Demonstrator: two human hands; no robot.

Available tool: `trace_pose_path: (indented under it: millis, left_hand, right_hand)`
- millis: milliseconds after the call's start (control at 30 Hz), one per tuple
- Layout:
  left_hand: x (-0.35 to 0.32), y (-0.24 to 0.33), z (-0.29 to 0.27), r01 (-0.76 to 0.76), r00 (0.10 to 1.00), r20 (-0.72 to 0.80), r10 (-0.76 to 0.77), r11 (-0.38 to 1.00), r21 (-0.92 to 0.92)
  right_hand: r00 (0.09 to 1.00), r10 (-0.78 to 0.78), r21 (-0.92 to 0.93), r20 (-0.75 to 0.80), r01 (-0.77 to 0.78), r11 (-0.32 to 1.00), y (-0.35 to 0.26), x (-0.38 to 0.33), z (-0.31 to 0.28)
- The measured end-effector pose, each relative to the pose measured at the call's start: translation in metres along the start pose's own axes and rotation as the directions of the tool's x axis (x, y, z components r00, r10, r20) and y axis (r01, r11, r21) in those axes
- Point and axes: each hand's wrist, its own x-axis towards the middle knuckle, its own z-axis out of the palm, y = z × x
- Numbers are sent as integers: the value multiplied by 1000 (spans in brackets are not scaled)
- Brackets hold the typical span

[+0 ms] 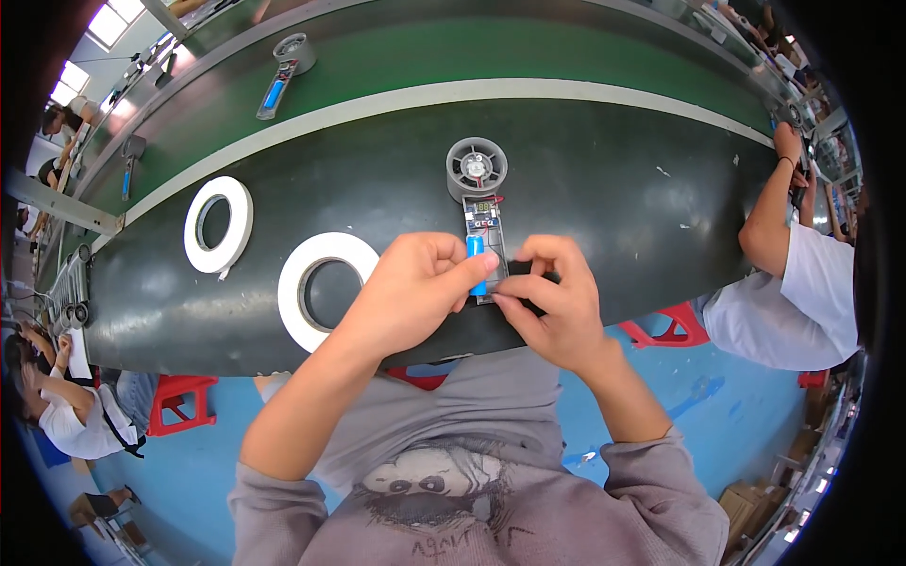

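A grey handheld fan (461, 191) lies on the dark worktop in front of me, its round head away from me and its handle shell uncovered. Inside the handle sit a small circuit board (482, 217) with a display and a blue cylindrical battery (475, 247). My left hand (415, 283) is closed at the battery, thumb pressed on its side. Across the handle's near end, my right hand (559, 300) has thumb and forefinger drawn together at the right edge of the shell. Whatever lies between those fingertips is too small to make out.
Two white tape rolls (294, 300) (247, 212) lie left of my hands. Beyond the pale rail (396, 94) runs a green conveyor belt (453, 52) carrying another open fan (281, 80). A person's arm (769, 222) is at the right end; other people sit at the left.
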Motion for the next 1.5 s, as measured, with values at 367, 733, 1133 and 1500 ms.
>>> trace_pose_path:
  millis: [367,733,1133,1500]
  left_hand:
    - [-12,-1,-1,23,999,-30,-22,998,64]
    - [-86,-31,-31,-66,786,-248,567,475,878]
    - [-71,-52,-16,-247,755,-158,636,499,830]
    - [-47,-52,3,-170,743,-83,664,308,936]
  right_hand:
    - [979,104,354,178,-162,921,6,20,5]
    - [957,162,455,241,-259,852,15,19,5]
    - [958,126,443,257,-232,866,17,20,8]
    - [911,329,556,250,-413,721,12,19,8]
